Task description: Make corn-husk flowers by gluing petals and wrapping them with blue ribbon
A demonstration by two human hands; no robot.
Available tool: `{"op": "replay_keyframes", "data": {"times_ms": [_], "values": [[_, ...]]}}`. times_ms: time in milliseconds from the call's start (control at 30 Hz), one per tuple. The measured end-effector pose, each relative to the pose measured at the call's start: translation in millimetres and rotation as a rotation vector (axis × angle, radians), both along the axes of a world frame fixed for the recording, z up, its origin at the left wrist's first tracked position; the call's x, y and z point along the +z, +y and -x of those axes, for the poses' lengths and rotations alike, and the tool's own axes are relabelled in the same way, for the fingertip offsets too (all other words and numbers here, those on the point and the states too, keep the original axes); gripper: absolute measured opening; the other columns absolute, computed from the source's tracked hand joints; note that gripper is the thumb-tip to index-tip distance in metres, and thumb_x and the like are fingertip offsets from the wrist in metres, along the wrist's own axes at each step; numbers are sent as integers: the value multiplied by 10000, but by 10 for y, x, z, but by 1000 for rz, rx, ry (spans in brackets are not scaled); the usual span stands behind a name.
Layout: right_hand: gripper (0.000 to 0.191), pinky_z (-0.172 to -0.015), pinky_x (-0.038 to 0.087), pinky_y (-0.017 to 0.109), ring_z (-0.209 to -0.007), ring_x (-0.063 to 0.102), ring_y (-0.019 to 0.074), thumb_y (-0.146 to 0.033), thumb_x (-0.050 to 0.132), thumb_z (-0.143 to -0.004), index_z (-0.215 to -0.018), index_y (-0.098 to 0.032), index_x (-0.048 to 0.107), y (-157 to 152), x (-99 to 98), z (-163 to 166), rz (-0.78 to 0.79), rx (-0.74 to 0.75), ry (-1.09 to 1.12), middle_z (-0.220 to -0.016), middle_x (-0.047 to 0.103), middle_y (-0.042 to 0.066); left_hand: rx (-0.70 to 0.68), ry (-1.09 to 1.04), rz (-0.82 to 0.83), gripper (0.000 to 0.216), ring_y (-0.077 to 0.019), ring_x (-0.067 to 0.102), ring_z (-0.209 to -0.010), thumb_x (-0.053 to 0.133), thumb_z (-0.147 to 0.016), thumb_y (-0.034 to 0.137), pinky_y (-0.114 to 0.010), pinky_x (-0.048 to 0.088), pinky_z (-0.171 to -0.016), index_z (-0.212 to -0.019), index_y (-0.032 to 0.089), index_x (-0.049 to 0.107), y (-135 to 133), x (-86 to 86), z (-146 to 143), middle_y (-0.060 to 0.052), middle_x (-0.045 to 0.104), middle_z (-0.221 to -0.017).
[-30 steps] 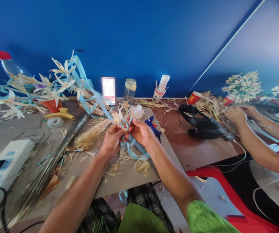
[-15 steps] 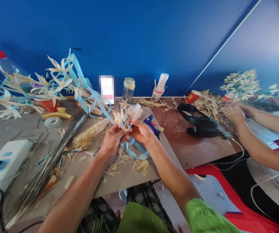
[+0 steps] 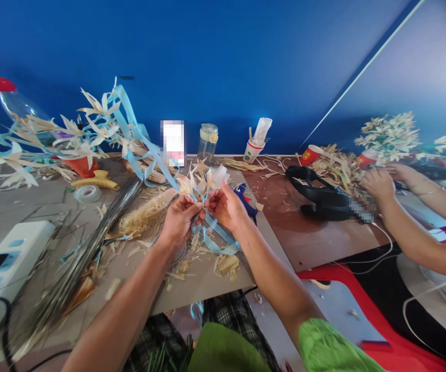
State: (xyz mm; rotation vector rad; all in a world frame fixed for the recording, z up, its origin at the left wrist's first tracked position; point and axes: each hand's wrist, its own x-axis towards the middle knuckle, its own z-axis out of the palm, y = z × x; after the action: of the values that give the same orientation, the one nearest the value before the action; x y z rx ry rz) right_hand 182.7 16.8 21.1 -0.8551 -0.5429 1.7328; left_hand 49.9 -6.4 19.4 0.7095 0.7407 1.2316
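Note:
My left hand (image 3: 182,219) is closed, its thumb and forefinger pinching the blue-wrapped stem of a corn-husk flower (image 3: 191,182). The flower's pale petals point up and away from me. Close on its right, my right hand (image 3: 226,206) has its thumb raised apart from half-curled fingers, with the fingertips beside the stem. Pale blue ribbon (image 3: 218,243) hangs in a loop below the hands. A finished branch of husk flowers with blue ribbon (image 3: 101,129) stands at the left. Behind my left hand lies a corn cob with silk (image 3: 141,214).
A blue glue gun (image 3: 246,200) lies right of my hands. Wire stems (image 3: 91,253), a tape roll (image 3: 87,194) and a power strip (image 3: 17,263) are at the left. A jar (image 3: 208,143) and paper cup (image 3: 252,150) stand behind. Another person's hands (image 3: 381,183) work at the right.
My right thumb has lifted away from the stem, and the right hand has loosened. My left hand keeps its pinch. The view has shifted slightly.

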Motion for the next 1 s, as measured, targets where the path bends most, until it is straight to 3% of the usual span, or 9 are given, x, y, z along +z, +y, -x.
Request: {"op": "replay_keyframes", "data": {"times_ms": [267, 500, 667, 800, 1000], "values": [[345, -396, 414, 243, -369, 505, 117, -396, 775, -606, -682, -188, 511, -84, -16, 60, -133, 67, -114, -474, 539, -66, -19, 89, -88, 288, -72, 482, -393, 750, -610, 225, -180, 352, -398, -683, 164, 479, -3, -49, -32, 27, 567, -485], [189, -421, 462, 226, -418, 516, 98, -238, 723, -664, -707, -159, 557, -43, -41, 6, -110, 61, -30, -495, 563, -43, -27, 64, -79, 297, -75, 514, -419, 758, -600, 212, -177, 360, -403, -697, 161, 482, 3, -76, -53, 20, 593, -540], [224, -484, 518, 329, -450, 568, 161, -361, 664, -743, -832, -184, 559, -48, -8, -17, -145, 279, 40, -479, 520, -65, -15, 37, -35, 324, -69, 514, -419, 769, -583, 195, -174, 369, -401, -711, 162, 474, -15, -45, -43, 21, 610, -570], [261, -540, 525, 355, -485, 579, 164, -407, 638, -767, -905, -197, 569, -55, -11, -30, -161, 300, 73, -534, 538, -58, -31, 17, -48, 322, -69, 530, -438, 766, -592, 200, -176, 373, -409, -729, 160, 477, -33, -19, -28, -5, 655, -651], [514, -516, 484, 303, -491, 549, 146, -638, 531, -765, -932, -157, 598, -60, -15, 18, -88, 257, 65, -572, 557, -25, 18, 29, -81, 312, -76, 528, -437, 758, -590, 213, -180, 360, -402, -711, 162, 475, -4, -28, -8, 2, 640, -619]]}}
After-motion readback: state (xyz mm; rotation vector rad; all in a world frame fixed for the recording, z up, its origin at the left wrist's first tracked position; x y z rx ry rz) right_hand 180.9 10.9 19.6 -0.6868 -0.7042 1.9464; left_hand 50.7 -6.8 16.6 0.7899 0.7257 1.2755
